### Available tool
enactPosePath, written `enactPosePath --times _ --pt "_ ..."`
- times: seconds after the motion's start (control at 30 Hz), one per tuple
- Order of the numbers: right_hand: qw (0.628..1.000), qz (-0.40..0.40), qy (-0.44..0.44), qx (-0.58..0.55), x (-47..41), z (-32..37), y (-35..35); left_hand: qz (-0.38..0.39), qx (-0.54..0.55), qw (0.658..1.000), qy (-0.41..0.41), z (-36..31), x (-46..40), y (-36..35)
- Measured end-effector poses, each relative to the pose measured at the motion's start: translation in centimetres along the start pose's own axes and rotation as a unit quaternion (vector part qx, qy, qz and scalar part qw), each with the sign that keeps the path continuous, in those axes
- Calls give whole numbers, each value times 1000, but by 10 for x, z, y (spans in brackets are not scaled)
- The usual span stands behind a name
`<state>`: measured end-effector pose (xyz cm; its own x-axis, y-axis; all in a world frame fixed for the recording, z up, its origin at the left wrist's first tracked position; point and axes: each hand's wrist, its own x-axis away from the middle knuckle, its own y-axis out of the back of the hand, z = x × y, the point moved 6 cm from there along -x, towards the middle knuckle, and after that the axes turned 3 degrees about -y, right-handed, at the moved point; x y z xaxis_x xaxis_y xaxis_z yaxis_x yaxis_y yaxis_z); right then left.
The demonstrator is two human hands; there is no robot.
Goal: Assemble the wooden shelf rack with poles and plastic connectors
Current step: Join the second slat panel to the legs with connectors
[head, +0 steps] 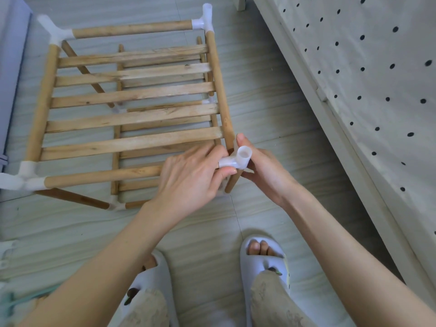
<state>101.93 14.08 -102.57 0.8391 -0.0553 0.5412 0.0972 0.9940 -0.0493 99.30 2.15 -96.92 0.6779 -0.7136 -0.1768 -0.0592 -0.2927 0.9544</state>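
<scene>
My left hand pinches the horizontal arm of the white plastic corner connector; my right hand grips its far side. The connector sits at the near right corner of the wooden shelf rack, standing on the floor.

Wooden rack on plank floor

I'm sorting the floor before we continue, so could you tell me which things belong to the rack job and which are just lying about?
Job: wooden shelf rack, plastic connector gripped by left hand and right hand.
Lying about: polka-dot bedding, slippers.
</scene>
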Motion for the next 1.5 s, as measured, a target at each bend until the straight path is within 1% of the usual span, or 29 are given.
enactPosePath --times 0.07,0.1,0.17,0.27,0.33,0.4,0.57,0.67,0.73,1.03,1.23,1.37,1.5 --pt "995 -67 -5 76 7 4 11 -5 -2 1000 -8 -1 0 1" --pt "989 -105 13 106 12 9 16 -7 -5 1000 -13 -2 0 2" --pt "964 -166 82 189 23 22 20 -13 -13 1000 -19 -4 0 2" --pt "911 -197 190 310 40 36 19 -25 -19 999 -16 -5 -1 4" --pt "886 -167 253 351 48 42 17 -24 -15 1000 -12 -4 -1 3" --pt "860 -117 286 405 50 47 13 -20 -6 1000 -8 -2 0 1" --pt "812 -37 285 507 41 58 6 -8 -1 1000 -17 1 0 -3" --pt "797 -25 314 515 43 60 3 -9 2 1000 -16 2 1 -3" --pt "794 -22 332 509 46 59 1 -8 3 1000 -18 1 1 -2" --pt "814 -19 322 484 42 46 0 7 -10 1000 -21 5 6 -10" --pt "814 -9 325 481 38 40 0 20 -11 999 -36 6 10 -10" --pt "826 -7 317 467 36 36 -2 26 10 999 -33 10 11 -15" --pt "841 -14 296 452 33 37 0 34 -2 999 -24 12 9 -16"
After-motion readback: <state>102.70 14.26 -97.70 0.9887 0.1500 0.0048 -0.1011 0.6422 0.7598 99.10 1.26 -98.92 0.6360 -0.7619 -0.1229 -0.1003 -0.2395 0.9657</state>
